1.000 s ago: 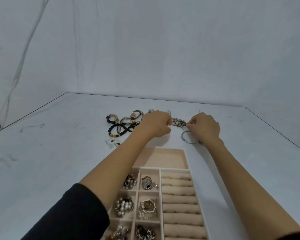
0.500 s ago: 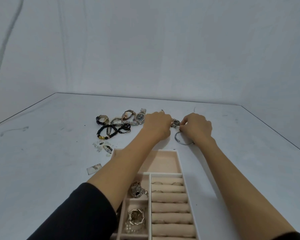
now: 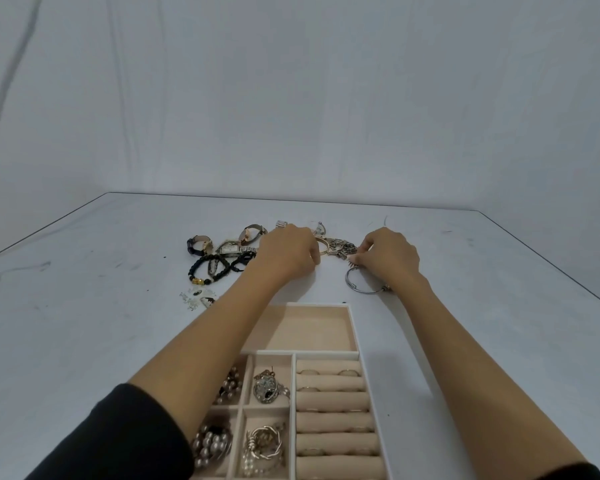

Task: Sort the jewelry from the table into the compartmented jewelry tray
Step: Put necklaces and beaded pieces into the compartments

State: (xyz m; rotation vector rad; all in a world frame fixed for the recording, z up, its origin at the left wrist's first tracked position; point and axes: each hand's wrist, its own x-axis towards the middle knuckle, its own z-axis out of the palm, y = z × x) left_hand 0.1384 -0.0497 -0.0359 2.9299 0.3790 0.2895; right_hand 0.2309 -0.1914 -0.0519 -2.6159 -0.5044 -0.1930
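Beige velvet lines the white-framed jewelry tray (image 3: 355, 327), which sits at the near edge of the pale table (image 3: 84, 323) with the left forearm crossing over it. It has one wide compartment at the far end. Four small squares nearer in each hold a piece, pearl clusters on the left and metal pieces beside them. The ring rolls (image 3: 333, 403) on the right carry a few rings.

Loose jewelry lies beyond the tray: three wristwatches (image 3: 231, 249), black bead bracelets (image 3: 208, 268), one gold bangle (image 3: 326, 244), a silver chain tangle (image 3: 342, 247) and one silver bangle (image 3: 361, 291).

The left hand (image 3: 288, 252) sits knuckles-up with its fingers curled under, just beside the gold bangle; I cannot tell whether it grips anything. The right hand (image 3: 388, 256) pinches the edge of the silver chain tangle with its fingertips, and its wrist is over the silver bangle.
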